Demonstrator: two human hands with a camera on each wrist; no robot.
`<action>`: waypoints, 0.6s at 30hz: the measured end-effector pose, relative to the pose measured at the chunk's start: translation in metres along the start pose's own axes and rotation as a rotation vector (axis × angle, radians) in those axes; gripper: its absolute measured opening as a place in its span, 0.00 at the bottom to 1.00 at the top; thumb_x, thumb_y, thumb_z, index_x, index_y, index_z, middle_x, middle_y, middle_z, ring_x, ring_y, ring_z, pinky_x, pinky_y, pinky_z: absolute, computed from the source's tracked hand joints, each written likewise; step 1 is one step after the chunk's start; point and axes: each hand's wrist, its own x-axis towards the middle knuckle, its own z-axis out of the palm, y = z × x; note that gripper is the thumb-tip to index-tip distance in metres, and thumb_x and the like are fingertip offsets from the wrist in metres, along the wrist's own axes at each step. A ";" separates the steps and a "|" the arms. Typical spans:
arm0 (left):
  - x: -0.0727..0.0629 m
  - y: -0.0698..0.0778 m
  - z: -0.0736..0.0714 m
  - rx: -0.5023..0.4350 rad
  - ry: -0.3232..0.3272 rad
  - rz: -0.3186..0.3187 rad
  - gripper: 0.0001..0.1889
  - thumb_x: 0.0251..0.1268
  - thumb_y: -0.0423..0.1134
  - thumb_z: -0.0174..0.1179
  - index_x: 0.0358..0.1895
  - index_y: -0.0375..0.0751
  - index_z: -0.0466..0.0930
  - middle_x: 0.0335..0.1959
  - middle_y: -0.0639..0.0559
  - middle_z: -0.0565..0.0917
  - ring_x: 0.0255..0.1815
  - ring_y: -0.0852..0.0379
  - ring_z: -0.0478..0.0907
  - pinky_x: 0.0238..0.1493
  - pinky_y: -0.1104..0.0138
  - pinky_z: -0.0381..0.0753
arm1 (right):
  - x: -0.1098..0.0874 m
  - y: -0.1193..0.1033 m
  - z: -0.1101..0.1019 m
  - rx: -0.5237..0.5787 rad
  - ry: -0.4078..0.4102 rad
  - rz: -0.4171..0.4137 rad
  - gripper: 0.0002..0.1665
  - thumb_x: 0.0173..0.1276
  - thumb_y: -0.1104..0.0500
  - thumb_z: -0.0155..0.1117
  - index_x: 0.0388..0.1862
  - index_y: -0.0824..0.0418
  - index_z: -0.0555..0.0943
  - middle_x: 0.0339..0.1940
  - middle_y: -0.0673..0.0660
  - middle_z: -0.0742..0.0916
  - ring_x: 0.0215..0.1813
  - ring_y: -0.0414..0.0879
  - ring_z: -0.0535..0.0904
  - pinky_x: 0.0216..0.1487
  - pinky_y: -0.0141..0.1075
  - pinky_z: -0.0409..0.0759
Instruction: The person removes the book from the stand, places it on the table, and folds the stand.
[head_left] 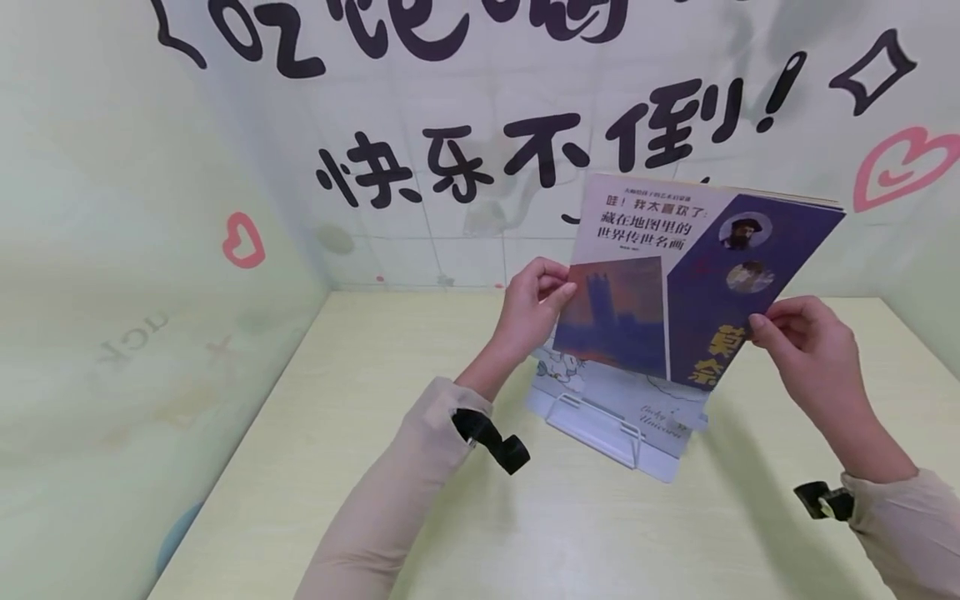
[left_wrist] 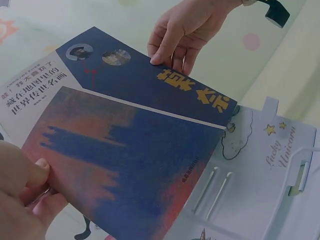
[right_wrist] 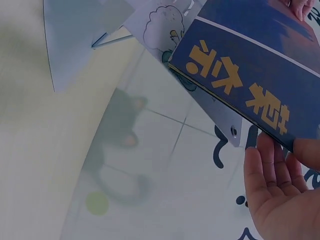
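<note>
A thin book (head_left: 697, 275) with a dark blue and white cover and a painting of a tower is held up between both hands. The left hand (head_left: 531, 307) pinches its left edge, thumb on the front cover. At the opposite edge the right hand (head_left: 813, 358) grips it, thumb in front and fingers behind. Below and behind the book stands a pale book stand (head_left: 600, 429) with a unicorn print and a wire holder at its front. The book covers the upper part of the stand in the head view; its lower edge overlaps the printed panel (left_wrist: 255, 145).
The stand sits on a light wooden table (head_left: 360, 400). Behind it rises a pale wall (head_left: 442, 258) with large black lettering and pink hearts. Another wall (head_left: 150, 333) closes the left side. Each wrist carries a black camera mount (head_left: 491, 440).
</note>
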 end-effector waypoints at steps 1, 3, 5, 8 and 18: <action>-0.002 0.002 0.002 -0.009 -0.006 -0.004 0.07 0.61 0.26 0.55 0.41 0.27 0.72 0.36 0.37 0.82 0.37 0.52 0.79 0.43 0.71 0.77 | 0.000 0.001 -0.002 0.011 0.008 0.000 0.04 0.65 0.63 0.58 0.35 0.57 0.72 0.25 0.32 0.78 0.27 0.23 0.75 0.30 0.15 0.71; -0.005 0.004 0.006 -0.033 -0.023 -0.002 0.07 0.61 0.26 0.56 0.41 0.27 0.72 0.36 0.36 0.82 0.37 0.52 0.79 0.42 0.71 0.78 | -0.001 0.003 -0.007 0.027 0.016 0.012 0.06 0.65 0.64 0.58 0.36 0.53 0.72 0.26 0.33 0.78 0.27 0.23 0.75 0.31 0.14 0.71; -0.009 0.006 0.010 -0.057 -0.046 0.001 0.07 0.61 0.25 0.55 0.41 0.26 0.72 0.36 0.35 0.82 0.37 0.51 0.78 0.41 0.71 0.78 | -0.002 0.006 -0.012 0.040 0.023 0.036 0.09 0.65 0.64 0.58 0.37 0.50 0.72 0.27 0.33 0.78 0.28 0.23 0.76 0.32 0.14 0.71; -0.015 0.008 0.018 -0.082 -0.083 0.009 0.07 0.61 0.25 0.56 0.41 0.26 0.71 0.36 0.35 0.81 0.37 0.52 0.78 0.40 0.71 0.78 | -0.002 0.011 -0.020 0.082 0.032 0.070 0.13 0.63 0.67 0.59 0.38 0.47 0.73 0.29 0.34 0.79 0.30 0.24 0.75 0.33 0.13 0.71; -0.037 0.018 0.057 -0.122 -0.184 -0.099 0.07 0.61 0.27 0.57 0.41 0.30 0.72 0.32 0.43 0.81 0.32 0.61 0.78 0.33 0.73 0.79 | -0.010 0.037 -0.055 0.145 0.008 0.147 0.20 0.60 0.70 0.61 0.39 0.44 0.75 0.27 0.35 0.80 0.29 0.26 0.74 0.30 0.14 0.71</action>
